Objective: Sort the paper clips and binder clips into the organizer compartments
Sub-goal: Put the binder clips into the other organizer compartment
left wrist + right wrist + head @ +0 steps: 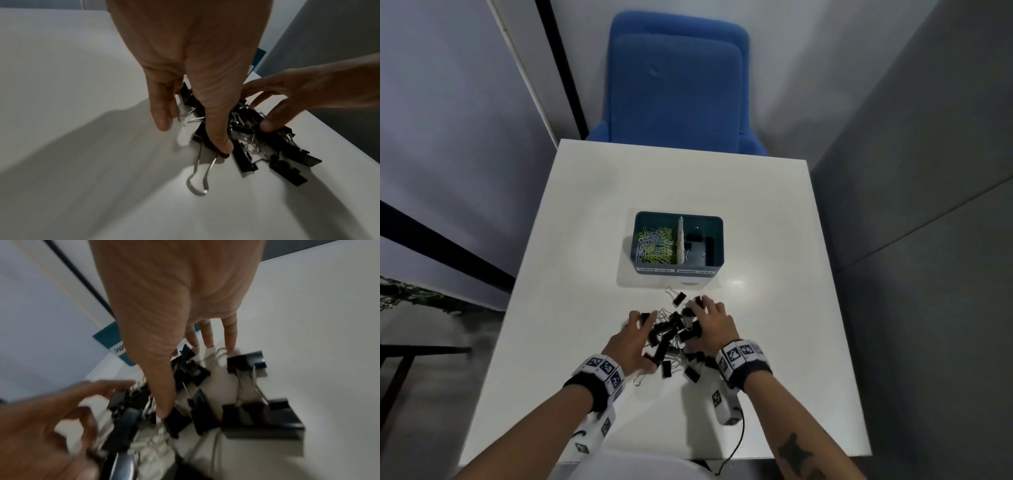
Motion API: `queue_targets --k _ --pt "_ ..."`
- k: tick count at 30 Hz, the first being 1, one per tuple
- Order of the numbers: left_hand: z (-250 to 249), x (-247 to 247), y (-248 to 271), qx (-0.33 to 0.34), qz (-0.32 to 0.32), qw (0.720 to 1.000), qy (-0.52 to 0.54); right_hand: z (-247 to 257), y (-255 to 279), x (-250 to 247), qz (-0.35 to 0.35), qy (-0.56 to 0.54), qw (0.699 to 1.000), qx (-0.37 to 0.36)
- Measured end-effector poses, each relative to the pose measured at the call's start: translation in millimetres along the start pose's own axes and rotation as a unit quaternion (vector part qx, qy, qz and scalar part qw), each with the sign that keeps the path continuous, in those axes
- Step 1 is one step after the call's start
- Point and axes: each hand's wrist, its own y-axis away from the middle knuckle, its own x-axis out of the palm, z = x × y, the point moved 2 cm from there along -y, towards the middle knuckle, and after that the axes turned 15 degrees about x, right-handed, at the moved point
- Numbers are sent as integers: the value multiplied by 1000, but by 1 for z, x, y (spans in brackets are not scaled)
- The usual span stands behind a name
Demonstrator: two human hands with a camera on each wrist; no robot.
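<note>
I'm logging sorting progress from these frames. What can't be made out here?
- Clips under the right hand: head view, the palm hides them.
- Organizer binder compartment: head view, too dark to count clips.
- Left hand: right wrist view, blurred, its hold unclear.
- Organizer labels: head view, too small.

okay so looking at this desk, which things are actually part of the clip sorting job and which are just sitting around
Part of the job:
binder clips piled on the table
paper clips in the left compartment
organizer
left hand and right hand at the pile

Just there:
blue chair
white table
</note>
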Motion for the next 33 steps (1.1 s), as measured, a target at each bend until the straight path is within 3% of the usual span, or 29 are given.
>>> queue_targets --k 6,10,16,22,26,30,33 --pt "-10 -8 -20 -15 -4 1000 7 9 8 15 -55 -53 997 1" --pt "-12 -9 -27 -21 -12 999 31 6 6 13 -37 -113 992 41" --pt "-7 -4 -24 -31 -78 994 64 -3 5 10 -33 -167 983 68" --pt "-19 -18 -21 -9 -146 989 -23 -10 14 10 -52 -206 974 72" --pt "-35 -42 -19 34 -189 978 -77 -13 24 7 -80 -277 954 82" --pt "-67 -92 -30 102 -268 956 -61 -15 33 -1 -113 -329 935 75" --pt "-88 -131 -54 109 -298 947 -56 -17 36 -10 -123 -334 931 76"
